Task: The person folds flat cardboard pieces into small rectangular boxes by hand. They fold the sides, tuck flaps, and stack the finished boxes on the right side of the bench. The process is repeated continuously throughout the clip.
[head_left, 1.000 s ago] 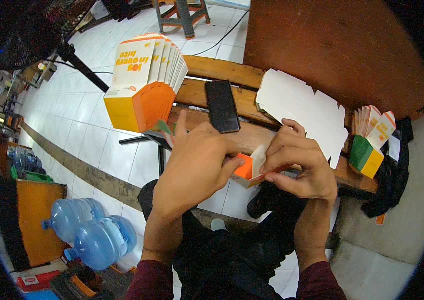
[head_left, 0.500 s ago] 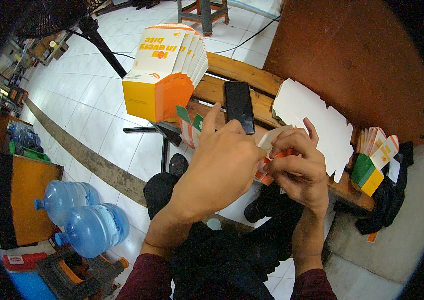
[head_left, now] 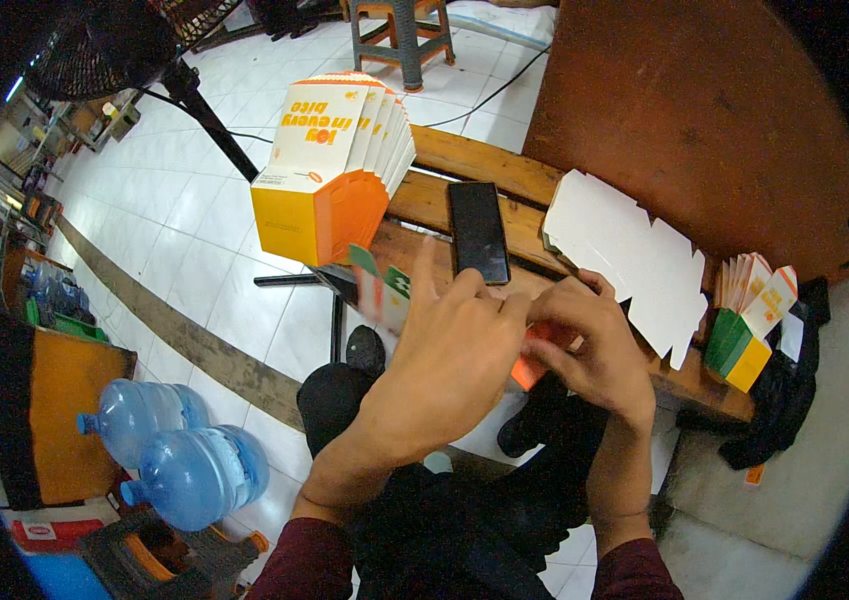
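Note:
A small folding paper carton [head_left: 528, 373] with orange-red sides is between my two hands, mostly hidden by the fingers. My left hand [head_left: 450, 350] grips it from the left, index finger stretched forward, the other fingers bent. From the other side my right hand [head_left: 600, 340] pinches it, its fingers curled. Green, white and red card flaps [head_left: 395, 282] stick out left of my left hand, blurred; whether they belong to the same carton I cannot tell. Just beyond my fingers, a black phone [head_left: 479, 230] lies on the wooden bench [head_left: 435, 205].
Nested orange-yellow cartons [head_left: 320, 170] stand at the bench's far left. White flat card sheets [head_left: 625, 255] lie to the right, near smaller green-yellow cartons [head_left: 745, 325]. Blue water jugs [head_left: 205, 475] are on the floor at left, below a fan [head_left: 125, 45]. A stool [head_left: 405, 45] stands beyond.
My right fingers have curled further over the carton, and its pale upper part no longer shows. The flaps beside my left hand have shifted slightly. The whole view has tilted a little.

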Available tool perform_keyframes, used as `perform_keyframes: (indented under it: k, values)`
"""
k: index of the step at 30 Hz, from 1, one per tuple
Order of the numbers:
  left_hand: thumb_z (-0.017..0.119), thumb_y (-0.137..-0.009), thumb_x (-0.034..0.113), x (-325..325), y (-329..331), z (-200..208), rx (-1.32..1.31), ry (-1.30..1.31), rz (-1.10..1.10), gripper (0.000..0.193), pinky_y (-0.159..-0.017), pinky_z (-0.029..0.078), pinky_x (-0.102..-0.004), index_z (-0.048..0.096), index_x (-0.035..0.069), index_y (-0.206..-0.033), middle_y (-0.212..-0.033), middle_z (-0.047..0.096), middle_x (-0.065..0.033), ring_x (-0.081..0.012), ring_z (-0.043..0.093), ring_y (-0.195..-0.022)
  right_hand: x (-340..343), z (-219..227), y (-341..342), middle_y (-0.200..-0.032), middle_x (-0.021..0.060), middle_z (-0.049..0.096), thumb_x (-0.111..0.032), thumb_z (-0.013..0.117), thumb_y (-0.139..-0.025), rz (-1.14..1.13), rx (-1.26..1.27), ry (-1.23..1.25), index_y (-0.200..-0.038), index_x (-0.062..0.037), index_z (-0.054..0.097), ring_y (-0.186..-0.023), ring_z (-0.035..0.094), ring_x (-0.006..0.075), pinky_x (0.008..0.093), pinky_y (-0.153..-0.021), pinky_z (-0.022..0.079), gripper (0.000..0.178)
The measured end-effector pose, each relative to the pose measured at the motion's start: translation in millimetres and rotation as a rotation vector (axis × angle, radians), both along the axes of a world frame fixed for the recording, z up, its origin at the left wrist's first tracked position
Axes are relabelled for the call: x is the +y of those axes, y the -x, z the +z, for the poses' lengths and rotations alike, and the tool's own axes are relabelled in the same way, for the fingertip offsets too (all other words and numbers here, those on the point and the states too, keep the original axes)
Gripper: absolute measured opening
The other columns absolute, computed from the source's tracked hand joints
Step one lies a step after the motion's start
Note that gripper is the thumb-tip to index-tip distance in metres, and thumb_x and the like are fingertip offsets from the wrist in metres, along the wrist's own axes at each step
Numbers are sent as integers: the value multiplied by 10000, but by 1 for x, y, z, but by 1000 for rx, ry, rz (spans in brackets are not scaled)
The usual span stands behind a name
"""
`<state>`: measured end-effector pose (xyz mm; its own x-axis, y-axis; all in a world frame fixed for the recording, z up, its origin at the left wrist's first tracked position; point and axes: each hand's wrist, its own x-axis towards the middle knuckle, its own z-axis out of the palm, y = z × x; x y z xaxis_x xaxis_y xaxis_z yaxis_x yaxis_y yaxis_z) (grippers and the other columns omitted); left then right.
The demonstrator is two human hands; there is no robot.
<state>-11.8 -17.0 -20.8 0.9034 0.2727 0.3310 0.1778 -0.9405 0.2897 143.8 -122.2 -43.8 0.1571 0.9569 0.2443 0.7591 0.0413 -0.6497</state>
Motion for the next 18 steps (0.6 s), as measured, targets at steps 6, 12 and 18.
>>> perform_keyframes:
  k: [6,12,18]
  values:
    - [719,-790,305,5,2,8,114,102,62,549,-1089,251,-579,552,87,-1266,-965,645,-105,-295,588,-980,-9,-4,-18,-818,46,551,-69,647,-774,44,270,53,-902,-22,556,-783,545,168,323,-866,401,164]
    - [774,-757,153,47,28,26,5,626,-18,330,-801,496,-338,668,35,-1046,-909,681,-113,-231,660,-846,-20,7,-52,-925,96,610,-85,573,-806,-8,562,-67,-951,5,595,-896,572,184,315,-825,451,173]
    - [725,-773,67,24,3,11,-352,498,-109,231,-679,515,-345,659,13,-989,-884,675,-141,-283,662,-772,-13,16,-11,-1152,142,625,-78,686,-773,-352,-92,-577,-1114,-56,627,-1150,553,301,418,-1048,357,346]
